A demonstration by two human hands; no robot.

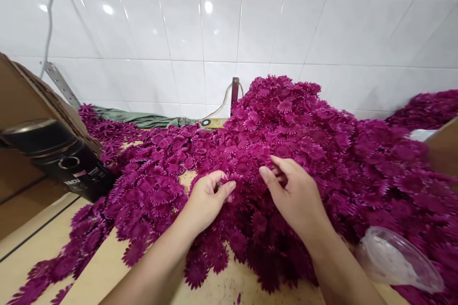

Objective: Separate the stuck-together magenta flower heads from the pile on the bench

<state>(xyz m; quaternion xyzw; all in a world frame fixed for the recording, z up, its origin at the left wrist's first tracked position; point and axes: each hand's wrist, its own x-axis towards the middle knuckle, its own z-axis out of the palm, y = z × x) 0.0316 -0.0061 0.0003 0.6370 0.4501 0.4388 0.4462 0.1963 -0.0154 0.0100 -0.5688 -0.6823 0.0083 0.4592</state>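
A large heap of magenta flower-shaped pieces [279,119] covers much of the table and rises toward the tiled wall. Over its front part, my left hand [211,195] pinches a magenta flower piece [230,194] between thumb and fingers. To its right, my right hand [291,186] is held over the heap with thumb and forefinger apart; nothing can be made out between them. Its other fingers curl inward and are partly hidden.
A black bottle [67,162] leans by a cardboard box [32,90] at the left. A clear plastic tub [397,257] with white contents lies at the right front. Green cloth [143,118] runs along the wall [179,24]. A yellow tool [214,123] lies behind the flowers.
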